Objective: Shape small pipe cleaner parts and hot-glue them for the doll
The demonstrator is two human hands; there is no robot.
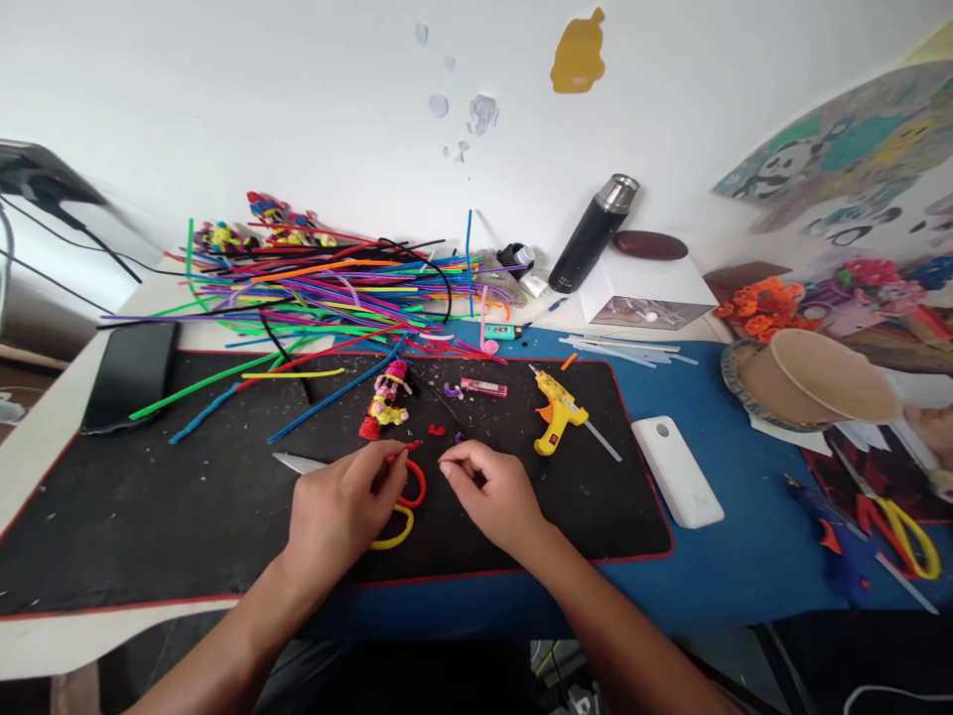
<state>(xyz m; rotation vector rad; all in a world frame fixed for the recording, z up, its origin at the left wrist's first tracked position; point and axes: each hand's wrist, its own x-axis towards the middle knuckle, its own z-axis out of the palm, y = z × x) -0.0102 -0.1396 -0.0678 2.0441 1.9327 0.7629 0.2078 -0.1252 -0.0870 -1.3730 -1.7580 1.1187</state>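
My left hand (346, 492) is closed in a pinch on a small red pipe cleaner piece (411, 447), whose tip shows past the fingers. Under that hand lies a pair of scissors (394, 534) with red and yellow handles, its blade pointing left. My right hand (495, 495) is pinched too, a short gap away; whatever its fingertips hold, if anything, is too small to name. Just beyond the hands rests a little pipe cleaner figure (387, 402) in red, pink and yellow. Small red bits (437, 430) and a purple curl (453, 391) lie nearby.
A yellow glue gun (557, 409) lies right of the hands, beside a white power bank (677, 472). Loose pipe cleaners (320, 288) pile up at the back left, near a phone (130, 377). A black flask (594, 234) leans at the back. At far right is another person's hand (930, 437).
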